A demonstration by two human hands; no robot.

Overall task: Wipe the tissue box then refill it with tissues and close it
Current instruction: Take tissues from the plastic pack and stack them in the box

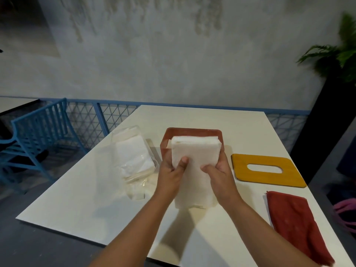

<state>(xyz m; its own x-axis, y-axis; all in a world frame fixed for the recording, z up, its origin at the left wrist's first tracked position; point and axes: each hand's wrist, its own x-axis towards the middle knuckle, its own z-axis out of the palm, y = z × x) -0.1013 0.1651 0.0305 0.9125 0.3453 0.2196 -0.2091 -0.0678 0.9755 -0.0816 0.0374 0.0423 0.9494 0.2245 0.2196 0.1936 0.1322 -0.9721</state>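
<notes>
Both hands, left hand (170, 173) and right hand (219, 177), clutch the tissue stack (194, 162) over the red tissue box (192, 132) (slotted lid (267, 170) lies aside).

Matt wooden lid (267, 171), soft paper tissues (194, 162)

1. The box (192, 130) is showing a reddish-brown rim.
2. The tissues (194, 157) are looking plain white.
3. The lid (269, 179) is showing orange-yellow.
4. The cloth (296, 224) is looking dark red.
5. The table (86, 199) is showing off-white.
6. The packet (133, 158) is showing clear wrap over white sheets.
7. The chair (38, 122) is showing bright blue.
8. The fence (119, 118) is showing a blue rail over grey diamond mesh.
9. The wall (173, 54) is looking mottled grey.
10. The plant (346, 53) is showing green.
</notes>
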